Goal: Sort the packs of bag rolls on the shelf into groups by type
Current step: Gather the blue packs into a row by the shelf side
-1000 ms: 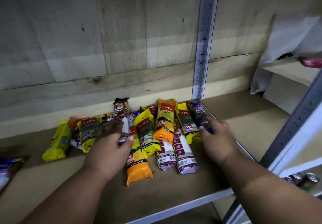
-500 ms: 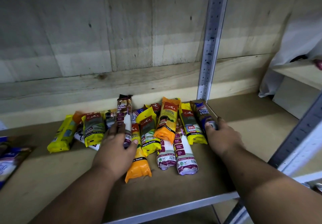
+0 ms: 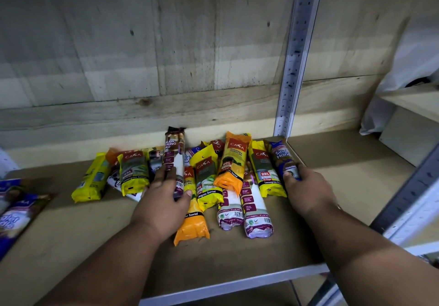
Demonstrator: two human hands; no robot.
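Note:
A jumble of bag-roll packs lies on the wooden shelf (image 3: pixel 261 253). My left hand (image 3: pixel 164 201) grips the lower end of a brown-and-white drawstring bag pack (image 3: pixel 174 153). My right hand (image 3: pixel 306 191) holds the near end of a blue single-handle pack (image 3: pixel 280 156) at the pile's right edge. Between them lie yellow 25L packs (image 3: pixel 205 175), an orange 60L pack (image 3: pixel 234 160), a second orange pack (image 3: pixel 192 227) and two white-and-maroon rolls (image 3: pixel 255 217). More yellow packs (image 3: pixel 91 182) lie to the left.
A perforated metal upright (image 3: pixel 294 68) stands behind the pile against the wooden back wall. Blue flat packs (image 3: pixel 14 213) lie at the far left. A metal post (image 3: pixel 408 201) crosses the right, with a side shelf (image 3: pixel 413 101) and white cloth (image 3: pixel 418 51) beyond.
Both hands have closed further on their packs; my left fingers now wrap the drawstring pack. The camera has moved slightly nearer and shifted left.

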